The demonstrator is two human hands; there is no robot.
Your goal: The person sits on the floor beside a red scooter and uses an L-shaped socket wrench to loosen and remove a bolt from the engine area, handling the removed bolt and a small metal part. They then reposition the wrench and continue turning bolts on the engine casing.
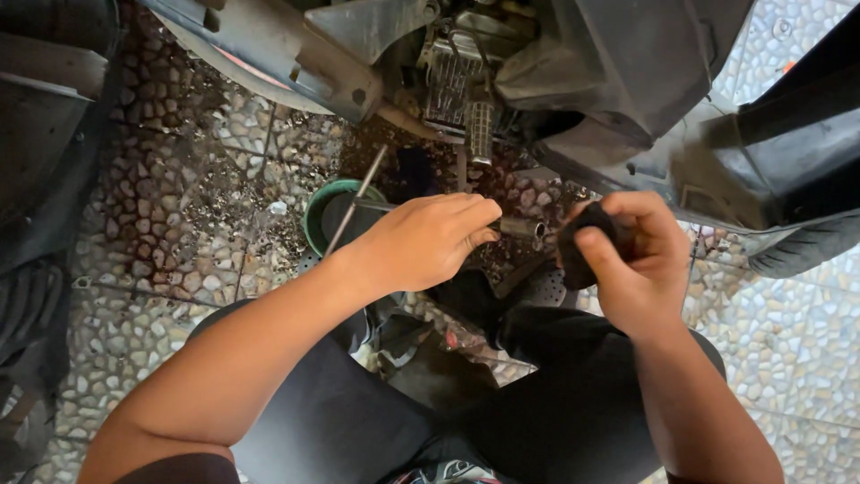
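Two hands are seen above the pebbled floor (179,206): a metal T-handle wrench (524,227) is grasped by the left hand (425,240), a small black part (587,246) is pinched by the right hand (640,260).

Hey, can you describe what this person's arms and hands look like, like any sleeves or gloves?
Both forearms are bare right down to the wrists. The left hand and right hand wear no gloves, and no rings, watch or bracelet show. A dark sleeve edge shows at the left upper arm, at the bottom of the picture. Dark trousers cover the legs.
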